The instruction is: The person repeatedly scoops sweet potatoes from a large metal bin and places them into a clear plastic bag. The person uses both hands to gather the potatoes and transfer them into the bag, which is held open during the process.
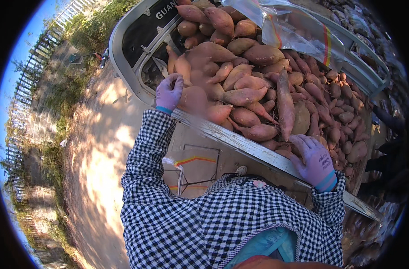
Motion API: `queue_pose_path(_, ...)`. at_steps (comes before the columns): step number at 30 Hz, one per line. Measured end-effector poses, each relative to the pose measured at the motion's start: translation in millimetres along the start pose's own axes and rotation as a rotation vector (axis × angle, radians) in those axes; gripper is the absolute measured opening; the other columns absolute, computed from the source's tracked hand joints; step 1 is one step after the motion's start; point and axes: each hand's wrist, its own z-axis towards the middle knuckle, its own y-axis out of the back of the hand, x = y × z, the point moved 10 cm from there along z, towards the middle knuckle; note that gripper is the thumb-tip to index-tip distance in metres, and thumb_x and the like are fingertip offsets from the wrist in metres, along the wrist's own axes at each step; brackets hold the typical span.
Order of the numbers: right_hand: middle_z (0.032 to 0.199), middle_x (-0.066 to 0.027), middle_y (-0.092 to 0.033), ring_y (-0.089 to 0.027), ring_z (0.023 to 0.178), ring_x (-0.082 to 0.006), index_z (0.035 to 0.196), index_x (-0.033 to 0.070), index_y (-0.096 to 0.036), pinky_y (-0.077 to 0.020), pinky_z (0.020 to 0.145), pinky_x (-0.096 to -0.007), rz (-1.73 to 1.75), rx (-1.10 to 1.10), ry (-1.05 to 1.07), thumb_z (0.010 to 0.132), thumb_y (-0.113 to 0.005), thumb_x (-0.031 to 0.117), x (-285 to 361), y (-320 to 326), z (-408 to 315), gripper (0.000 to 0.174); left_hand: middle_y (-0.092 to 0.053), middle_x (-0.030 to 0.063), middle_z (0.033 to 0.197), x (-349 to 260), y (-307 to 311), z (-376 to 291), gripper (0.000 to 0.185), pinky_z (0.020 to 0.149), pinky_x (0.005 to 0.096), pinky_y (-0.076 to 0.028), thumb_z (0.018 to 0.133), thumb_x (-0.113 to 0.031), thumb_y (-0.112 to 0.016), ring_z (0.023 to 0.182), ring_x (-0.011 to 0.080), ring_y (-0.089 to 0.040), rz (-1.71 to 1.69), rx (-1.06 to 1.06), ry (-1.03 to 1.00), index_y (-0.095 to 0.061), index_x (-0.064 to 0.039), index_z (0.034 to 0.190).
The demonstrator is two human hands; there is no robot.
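Note:
A large heap of sweet potatoes (pixel 244 90) fills a metal-sided cargo bed in front of me. My left hand (pixel 170 90), in a pale purple glove, is raised at the left end of the heap beside the bed's rim, fingers curled; whether something small is between them I cannot tell. My right hand (pixel 313 159), gloved alike, rests at the near edge of the heap with its fingers against the sweet potatoes, close below a long upright-lying one (pixel 285 104). Its fingertips are partly hidden, so a grip cannot be made out.
The bed's metal side rail (pixel 238 143) runs between me and the heap. Clear plastic bags with red and yellow stripes (pixel 302 37) lie over the far side; another plastic piece (pixel 181 168) hangs below the rail. Dark shapes, perhaps a person's limbs, are at the right. A dirt path (pixel 96 161) lies left.

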Motion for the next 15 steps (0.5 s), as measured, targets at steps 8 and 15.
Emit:
queue_pose_path(8,0.105,-0.0204,-0.067,-0.065,0.099,-0.0346,0.124,0.002,-0.056,-0.0516,0.088,-0.0411,0.361,0.225,-0.291,0.091,-0.064,0.022,-58.7,-77.3,45.2,0.04,-0.041,0.0138,0.149,-15.8,-120.2,129.2,0.071,0.113,0.0447,-0.032,0.082,-0.04,-0.073,0.137,0.0356,-0.037,0.905,0.383,-0.29,-0.045,-0.015,0.143)
queue_pose_path(15,0.101,-0.0196,-0.068,-0.067,0.091,-0.0314,0.121,0.0,-0.059,-0.0538,0.081,-0.0381,0.492,0.078,-0.446,0.092,-0.064,0.02,-86.9,-65.7,44.8,0.035,-0.031,0.0054,0.157,3.8,-189.0,171.7,0.093,0.109,0.0555,-0.032,0.075,-0.053,-0.075,0.138,0.0379,-0.033,1.364,0.717,-0.103,-0.03,-0.026,0.153)
